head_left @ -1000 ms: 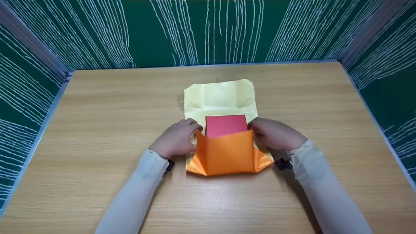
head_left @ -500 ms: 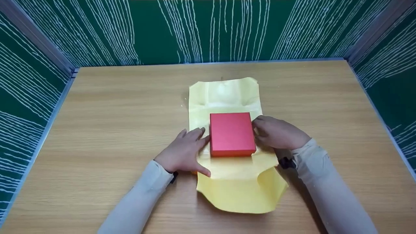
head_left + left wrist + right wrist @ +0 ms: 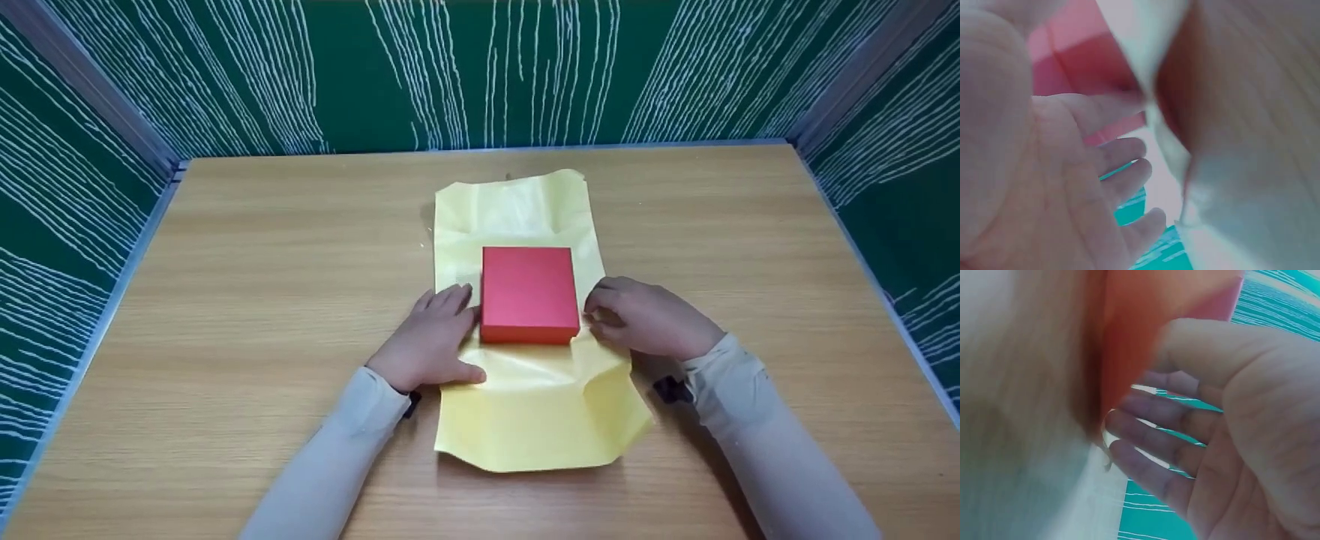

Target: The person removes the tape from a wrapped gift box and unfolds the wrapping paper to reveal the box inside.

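Note:
A red box [image 3: 527, 292] lies on a creased sheet of wrapping paper [image 3: 540, 427], pale yellow on the side facing up. My left hand [image 3: 431, 337] is spread flat on the sheet's left part, index fingertip right at the box's left side and thumb on the paper below. The left wrist view shows its fingers [image 3: 1131, 185] straight beside the red box [image 3: 1081, 50]. At the sheet's right edge is my right hand [image 3: 652, 319], fingers loosely bent. In the right wrist view its fingers [image 3: 1151, 433] reach to the paper's orange underside [image 3: 1129, 337].
The paper lies on a wooden table [image 3: 262, 262]. Green walls [image 3: 345, 82] with white streaked lines stand behind the table and at both sides. The near flap of the paper curves up slightly at its right corner.
The orange-outside near flap, earlier folded up over the box, has fallen open toward me, showing yellow. My left hand has moved down and spread. The right hand has shifted slightly away from the box.

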Demonstrator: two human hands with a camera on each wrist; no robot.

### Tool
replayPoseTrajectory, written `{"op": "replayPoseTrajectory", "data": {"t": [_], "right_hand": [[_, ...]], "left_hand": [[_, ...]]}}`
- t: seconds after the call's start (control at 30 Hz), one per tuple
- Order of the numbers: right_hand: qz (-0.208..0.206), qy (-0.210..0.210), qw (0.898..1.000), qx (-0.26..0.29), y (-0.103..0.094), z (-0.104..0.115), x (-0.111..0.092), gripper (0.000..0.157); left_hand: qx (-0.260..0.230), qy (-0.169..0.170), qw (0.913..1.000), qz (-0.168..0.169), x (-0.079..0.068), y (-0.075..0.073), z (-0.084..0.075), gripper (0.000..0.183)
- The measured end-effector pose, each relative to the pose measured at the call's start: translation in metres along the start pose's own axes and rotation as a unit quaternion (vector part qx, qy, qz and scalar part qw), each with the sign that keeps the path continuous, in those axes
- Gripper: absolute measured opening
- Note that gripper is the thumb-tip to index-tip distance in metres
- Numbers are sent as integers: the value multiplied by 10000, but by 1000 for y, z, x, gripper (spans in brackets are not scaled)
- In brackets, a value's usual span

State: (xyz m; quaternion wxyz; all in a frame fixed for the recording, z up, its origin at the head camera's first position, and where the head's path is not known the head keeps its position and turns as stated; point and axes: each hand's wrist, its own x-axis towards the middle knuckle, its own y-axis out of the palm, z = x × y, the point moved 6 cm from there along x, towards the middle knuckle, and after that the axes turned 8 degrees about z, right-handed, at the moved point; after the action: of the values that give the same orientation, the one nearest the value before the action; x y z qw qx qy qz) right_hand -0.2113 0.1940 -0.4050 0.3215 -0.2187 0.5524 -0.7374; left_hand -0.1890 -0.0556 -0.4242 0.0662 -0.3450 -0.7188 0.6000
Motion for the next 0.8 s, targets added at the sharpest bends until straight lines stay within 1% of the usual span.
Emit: {"op": "replayPoseTrajectory", "data": {"t": [0.07,0.1,0.2,0.27,0.37,0.5,0.7,0.73,0.8], "right_hand": [[-20,-48,10000,11,2,2,-1,9],[-20,-66,10000,15,3,3,-2,9],[52,-91,9999,-6,7,6,-5,12],[157,-57,9999,16,9,8,-8,18],[358,30,9993,69,13,9,-11,30],[631,153,9979,63,18,11,-12,52],[1079,530,9927,-137,24,14,-17,105],[1182,599,9910,-176,25,14,-19,111],[1335,672,9886,-206,28,14,-20,117]], "left_hand": [[-4,0,10000,75,-2,0,-4,98],[-2,-10,9999,139,-3,1,-6,99],[-4,-64,9994,340,-7,3,-9,113],[19,-68,9990,437,-9,5,-9,122],[55,-46,9984,555,-11,7,-9,130],[86,-25,9980,632,-10,10,-8,133],[94,87,9983,574,-7,11,-4,134],[30,81,9983,568,-7,11,-3,134],[-112,62,9984,556,-7,10,-1,134]]}}
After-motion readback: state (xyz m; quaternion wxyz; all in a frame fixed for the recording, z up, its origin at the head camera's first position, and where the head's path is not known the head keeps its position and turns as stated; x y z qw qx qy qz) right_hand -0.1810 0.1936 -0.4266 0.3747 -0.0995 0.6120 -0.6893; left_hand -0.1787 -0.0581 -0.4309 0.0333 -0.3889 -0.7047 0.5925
